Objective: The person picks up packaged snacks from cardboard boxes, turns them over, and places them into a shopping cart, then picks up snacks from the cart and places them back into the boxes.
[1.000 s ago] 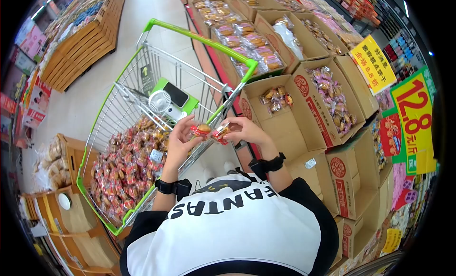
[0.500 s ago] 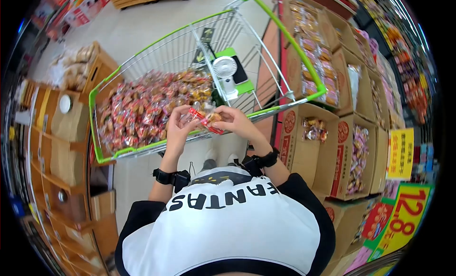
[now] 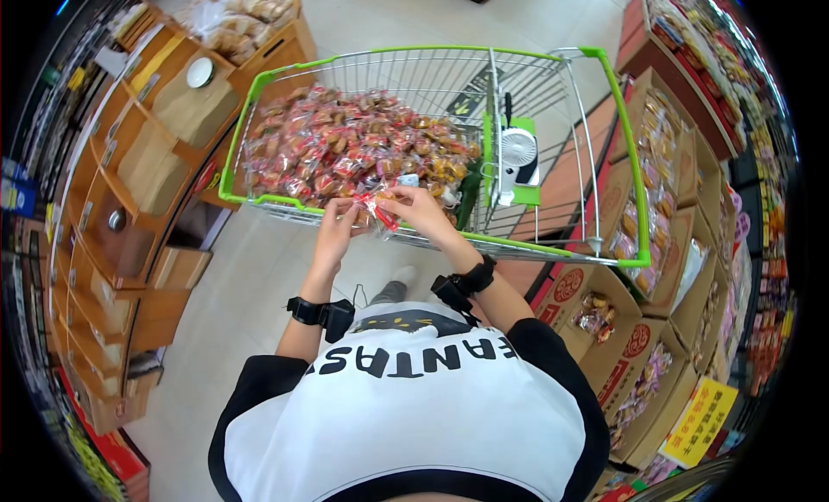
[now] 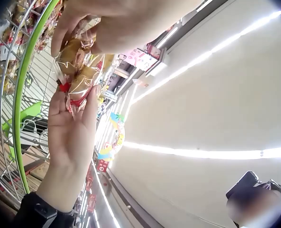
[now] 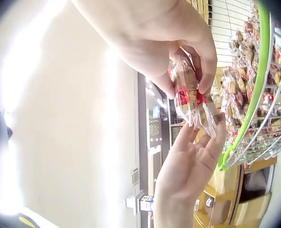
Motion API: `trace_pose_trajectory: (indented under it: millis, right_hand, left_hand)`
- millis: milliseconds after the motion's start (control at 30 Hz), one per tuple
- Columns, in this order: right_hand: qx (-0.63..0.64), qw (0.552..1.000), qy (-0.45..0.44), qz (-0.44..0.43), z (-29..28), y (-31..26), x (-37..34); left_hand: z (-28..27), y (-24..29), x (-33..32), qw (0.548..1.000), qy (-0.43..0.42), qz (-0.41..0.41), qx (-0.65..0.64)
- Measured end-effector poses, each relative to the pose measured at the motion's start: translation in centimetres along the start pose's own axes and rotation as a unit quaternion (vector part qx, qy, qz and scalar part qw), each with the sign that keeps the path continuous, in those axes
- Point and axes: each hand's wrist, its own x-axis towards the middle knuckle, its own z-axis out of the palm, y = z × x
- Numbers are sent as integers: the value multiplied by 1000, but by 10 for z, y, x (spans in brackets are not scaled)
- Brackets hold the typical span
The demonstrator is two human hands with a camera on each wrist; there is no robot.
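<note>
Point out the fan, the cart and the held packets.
Fan (image 3: 518,146): head view, on its round grille.
Cart (image 3: 635,163): head view, on its green handle.
Held packets (image 3: 378,213): head view, on their red wrapping.

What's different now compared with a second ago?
The left grip and right grip drew their wrapped packets together, and shifted away from the fan toward the pile of packets. The packets are still held; the fan remains in the cart.

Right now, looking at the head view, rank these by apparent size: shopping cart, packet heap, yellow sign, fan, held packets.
1. Shopping cart
2. Packet heap
3. Yellow sign
4. Fan and held packets: too alike to rank, the packets being partly covered.
</note>
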Motion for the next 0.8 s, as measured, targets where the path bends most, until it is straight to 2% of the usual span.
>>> trace_pose_trajectory:
  millis: [33, 67, 100, 167, 233, 300, 367, 433, 500, 567, 633, 700, 733, 767, 800]
  right_hand:
    - [-18, 1000, -6, 19, 4, 1, 4]
    - [-50, 998, 6, -29, 9, 19, 14]
    - [-50, 998, -2, -32, 13, 22, 20]
    - [-36, 998, -44, 26, 20, 27, 29]
    - [-26, 998, -42, 30, 31, 17, 34]
    - [-31, 993, -61, 93, 36, 0, 44]
    - [-55, 990, -69, 106, 44, -15, 60]
    - [-72, 993, -86, 27, 52, -24, 85]
    - [95, 984, -98, -114, 60, -29, 109]
    - [92, 984, -80, -127, 59, -54, 111]
    - [90, 984, -63, -139, 56, -57, 110]
    - [-18, 989, -83, -120, 42, -45, 112]
    - [-32, 992, -103, -58, 37, -60, 93]
    - [-38, 994, -84, -54, 36, -27, 102]
    - [-67, 993, -81, -53, 33, -12, 99]
  left_hand:
    - [-5, -2, -1, 1000, 10, 2, -1]
    - [-10, -4, -1, 1000, 7, -14, -8]
    - [-15, -6, 0, 999, 2, -29, -15]
    - [-25, -12, 4, 999, 17, -36, -24]
    - [-35, -15, 9, 998, 37, -43, -30]
    - [-43, -8, 9, 996, 57, -49, -43]
    - [-52, 1, 15, 994, 76, -56, -55]
    - [-69, 12, 29, 990, 51, 30, -127]
    - [-83, 41, 37, 968, 71, 71, -230]
    - [-90, 72, 31, 967, 105, 97, -212]
    - [-96, 77, 27, 963, 141, 120, -194]
    - [-102, 69, 24, 981, 99, 101, -131]
    - [-102, 56, 27, 977, 116, 65, -169]
    - [-101, 44, 26, 977, 114, 67, -169]
    - [-95, 37, 21, 985, 77, 40, -149]
